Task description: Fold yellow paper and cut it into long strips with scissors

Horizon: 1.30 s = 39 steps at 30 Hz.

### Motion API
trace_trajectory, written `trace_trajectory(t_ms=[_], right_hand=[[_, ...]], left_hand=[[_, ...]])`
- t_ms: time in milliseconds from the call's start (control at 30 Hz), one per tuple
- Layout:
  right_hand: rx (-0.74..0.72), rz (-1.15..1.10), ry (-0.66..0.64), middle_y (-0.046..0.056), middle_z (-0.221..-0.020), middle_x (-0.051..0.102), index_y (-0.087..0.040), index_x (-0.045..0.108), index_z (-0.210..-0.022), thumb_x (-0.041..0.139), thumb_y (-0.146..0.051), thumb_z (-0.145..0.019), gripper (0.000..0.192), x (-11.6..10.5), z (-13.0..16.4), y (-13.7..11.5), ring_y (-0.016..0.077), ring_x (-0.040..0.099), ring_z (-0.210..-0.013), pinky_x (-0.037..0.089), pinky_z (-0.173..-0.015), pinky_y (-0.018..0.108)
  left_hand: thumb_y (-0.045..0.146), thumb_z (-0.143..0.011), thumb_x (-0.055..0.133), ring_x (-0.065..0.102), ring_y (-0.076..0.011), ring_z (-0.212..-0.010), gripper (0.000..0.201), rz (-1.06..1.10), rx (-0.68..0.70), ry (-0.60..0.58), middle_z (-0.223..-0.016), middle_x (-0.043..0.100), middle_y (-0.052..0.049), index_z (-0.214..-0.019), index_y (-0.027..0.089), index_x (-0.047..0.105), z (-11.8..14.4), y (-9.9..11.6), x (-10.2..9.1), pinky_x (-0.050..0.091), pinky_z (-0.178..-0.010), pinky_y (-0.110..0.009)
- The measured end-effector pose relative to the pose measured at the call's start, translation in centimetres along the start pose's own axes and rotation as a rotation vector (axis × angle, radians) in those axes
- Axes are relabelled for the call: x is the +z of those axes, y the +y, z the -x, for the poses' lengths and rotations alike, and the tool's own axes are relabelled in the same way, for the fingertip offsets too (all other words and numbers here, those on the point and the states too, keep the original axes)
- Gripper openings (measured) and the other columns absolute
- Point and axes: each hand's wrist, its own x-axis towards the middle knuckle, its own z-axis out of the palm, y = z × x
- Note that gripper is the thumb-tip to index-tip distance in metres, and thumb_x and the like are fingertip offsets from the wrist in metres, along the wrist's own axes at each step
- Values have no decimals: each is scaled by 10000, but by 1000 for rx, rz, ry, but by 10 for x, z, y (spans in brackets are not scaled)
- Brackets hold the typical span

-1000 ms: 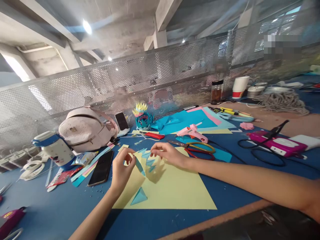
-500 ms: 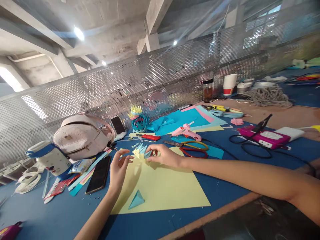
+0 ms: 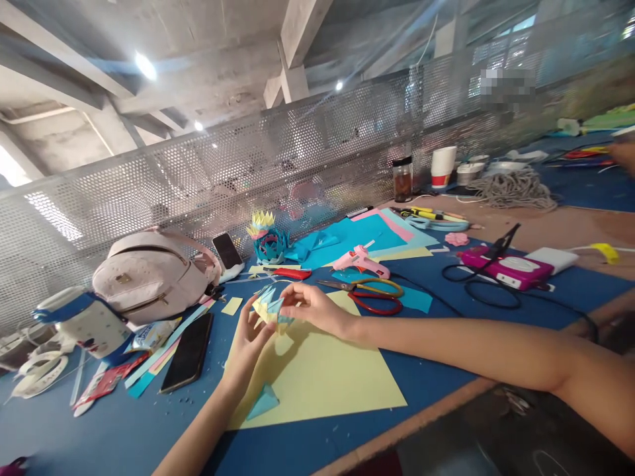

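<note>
Blue table (image 3: 124,430) w/ a holey metal fence behind it, grey beams up top. We sit at the near edge w/ both arms out. Our left hand (image 3: 249,337) and right hand (image 3: 313,308) meet over the big yellow sheet (image 3: 327,377). Both pinch the same small paper piece (image 3: 270,305), folded, yellow & blue, w/ pointy tips. Left fingers hold it from under, right fingers from the far side. It is lifted a bit above the sheet.

A blue paper triangle (image 3: 262,400) lies on the sheet near our left wrist. A black phone (image 3: 187,352) lies flat left of the sheet. A pink bag (image 3: 149,274) sits further left. Red and yellow scissors (image 3: 372,295) lie just past our right hand, and a pink glue gun (image 3: 364,260) is behind them. A blue paper flower (image 3: 268,239) stands near the fence.
</note>
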Motion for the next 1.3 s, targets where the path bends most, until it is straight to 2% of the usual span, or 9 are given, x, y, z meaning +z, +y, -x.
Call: trace_trajectory(t_ms=[133, 233, 300, 467, 600, 767, 933, 1133, 1300], right_hand=[[-65, 77, 64, 42, -1004, 646, -191, 620, -948, 558, -452, -930, 269, -6, 0, -4, 204, 592, -1000, 445, -872, 320], [-113, 197, 1, 34, -1073, 663, -213, 653, -984, 620, -380, -903, 189, -9, 1, -5, 216, 583, -1041, 429, -883, 332], [-140, 253, -19, 31, -1064, 681, -218, 676, -969, 680, -305, -859, 141, -7, 1, -5, 218, 585, -1043, 427, -867, 331], [-136, 278, 19, 22, -929, 713, -202, 709, -863, 711, -215, -825, 40, -1, 3, -5, 201, 604, -941, 420, -805, 315], [-119, 221, 41, 21, -887, 709, -182, 698, -857, 701, -243, -831, 67, -1, 1, -5, 184, 608, -859, 428, -769, 301], [-109, 173, 31, 21, -827, 673, -163, 673, -846, 699, -312, -824, 153, -1, 0, -2, 167, 587, -764, 445, -706, 284], [-134, 189, 45, 30, -926, 682, -189, 656, -900, 615, -299, -890, 118, 0, 5, -8, 188, 615, -890, 463, -780, 300], [-203, 296, 16, 41, -1036, 689, -212, 648, -952, 563, -280, -935, 111, -2, 8, -12, 199, 601, -973, 450, -828, 331], [-215, 342, 6, 28, -1002, 696, -222, 677, -943, 648, -237, -886, 65, -2, 6, -8, 198, 590, -973, 443, -844, 331]], left_hand=[[415, -844, 704, 659, -293, -1140, 545, 228, -129, -24, -1248, 681, -100, -1330, 233, 535, 0, 8, -3, 500, -995, -416], [490, -872, 643, 691, -269, -1089, 452, 299, -256, -8, -1164, 735, -82, -1219, 200, 637, 0, 12, -7, 499, -1024, -391], [497, -889, 616, 695, -247, -1079, 439, 328, -294, -8, -1158, 741, -67, -1217, 207, 649, 0, 12, -8, 501, -1032, -364], [484, -913, 602, 677, -228, -1118, 451, 342, -271, -42, -1233, 713, -47, -1289, 235, 621, -1, 9, -10, 489, -1051, -347], [623, -849, 628, 595, -292, -1246, 589, 342, -233, -129, -1332, 651, -84, -1288, 230, 620, -1, 7, -9, 439, -1100, -435], [379, -823, 759, 647, -279, -1162, 409, 362, -172, -161, -1223, 709, -67, -1190, 218, 677, -3, 1, -10, 416, -1114, -483], [357, -889, 680, 656, -252, -1145, 335, 401, -231, -134, -1210, 717, -59, -1191, 212, 677, -6, 3, -13, 434, -1105, -462], [362, -917, 614, 649, -247, -1161, 322, 429, -338, -7, -1238, 698, -67, -1197, 210, 661, -7, 8, -10, 455, -1092, -433], [450, -907, 609, 628, -279, -1200, 361, 429, -351, -62, -1257, 694, -54, -1200, 248, 664, -6, 8, -11, 427, -1108, -478]])
